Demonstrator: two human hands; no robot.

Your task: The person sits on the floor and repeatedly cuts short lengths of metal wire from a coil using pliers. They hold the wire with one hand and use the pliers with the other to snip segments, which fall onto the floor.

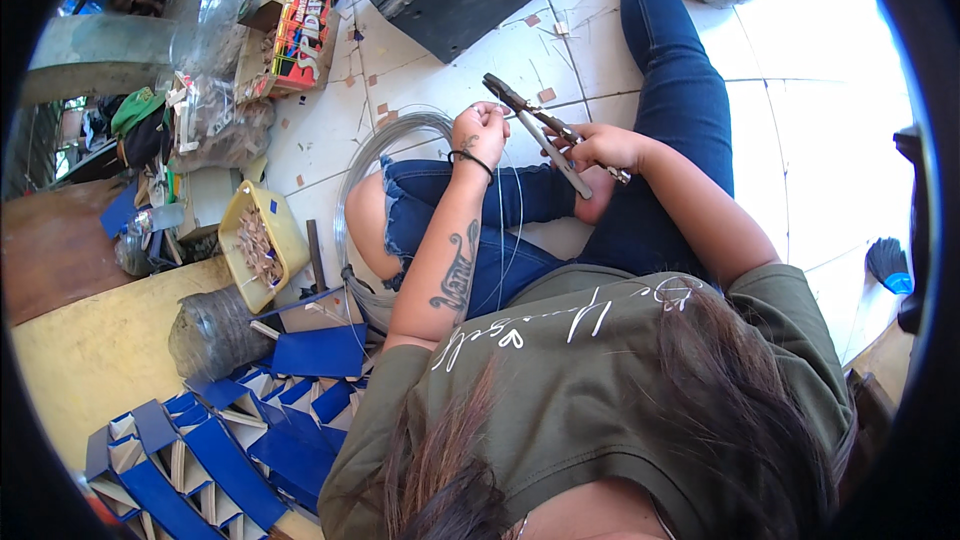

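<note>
The long-handled pliers (530, 124) looked to be metal, dark at the head, with one smooth, dull-grey handle. The coil of thin silvery wire (372, 148) had a metallic sheen. The white square floor tiles (598, 58) were smooth and glossy. The yellow rectangular tub (291, 235) appeared to be smooth plastic, and the small tan pieces (258, 248) inside looked like matt wood or board. The blue flat panels (230, 470) had smooth faces. The olive short-sleeved shirt (620, 405) was matt cloth; the blue jeans (675, 125) were denim, frayed at the rip.
</note>
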